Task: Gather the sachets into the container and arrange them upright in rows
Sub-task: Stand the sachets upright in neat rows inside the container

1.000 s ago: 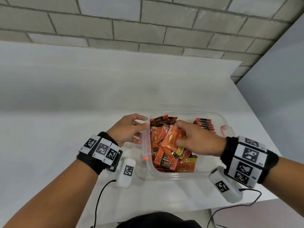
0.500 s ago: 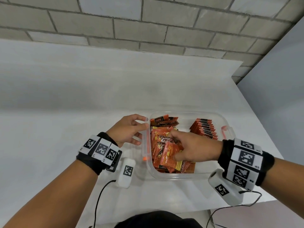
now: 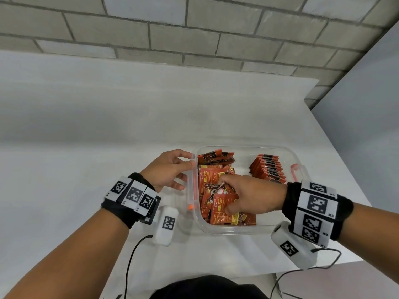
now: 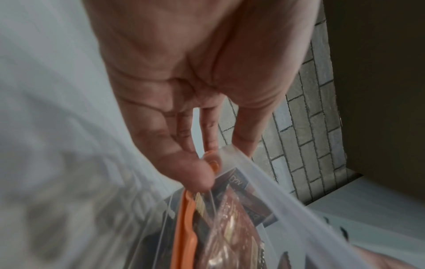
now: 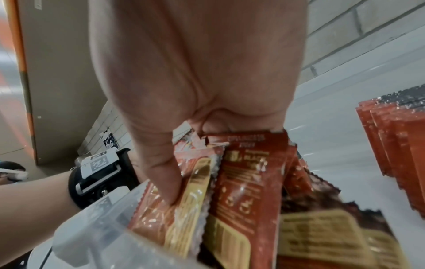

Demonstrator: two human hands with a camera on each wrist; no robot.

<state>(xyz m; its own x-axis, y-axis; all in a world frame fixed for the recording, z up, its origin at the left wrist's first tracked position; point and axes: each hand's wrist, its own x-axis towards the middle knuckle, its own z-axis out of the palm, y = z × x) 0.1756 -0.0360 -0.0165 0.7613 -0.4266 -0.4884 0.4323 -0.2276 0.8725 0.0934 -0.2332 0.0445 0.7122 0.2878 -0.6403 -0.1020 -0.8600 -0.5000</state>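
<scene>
A clear plastic container (image 3: 248, 231) sits on the white table. Its left half holds a loose pile of red and orange sachets (image 3: 207, 182). A row of upright sachets (image 3: 267, 169) stands at its back right. My left hand (image 3: 170, 169) holds the container's left rim (image 4: 276, 191), thumb over the edge and fingers outside by the orange latch (image 4: 184, 227). My right hand (image 3: 233, 193) is down in the pile, with thumb and fingers gripping a bunch of sachets (image 5: 248, 182). The fingertips are buried among them. The upright row (image 5: 395, 138) stands apart to the right of that hand.
The white table (image 3: 108, 169) stretches left and back to a brick wall (image 3: 194, 29). Its right edge (image 3: 345, 169) runs close behind the container, and the near edge lies just in front. A second orange latch (image 3: 294, 168) sits on the container's right side. Cables hang from both wrist cameras.
My right hand, which held one sachet above the pile, has dropped into the pile's near left part and closed on a bunch. The left hand has stayed on the rim.
</scene>
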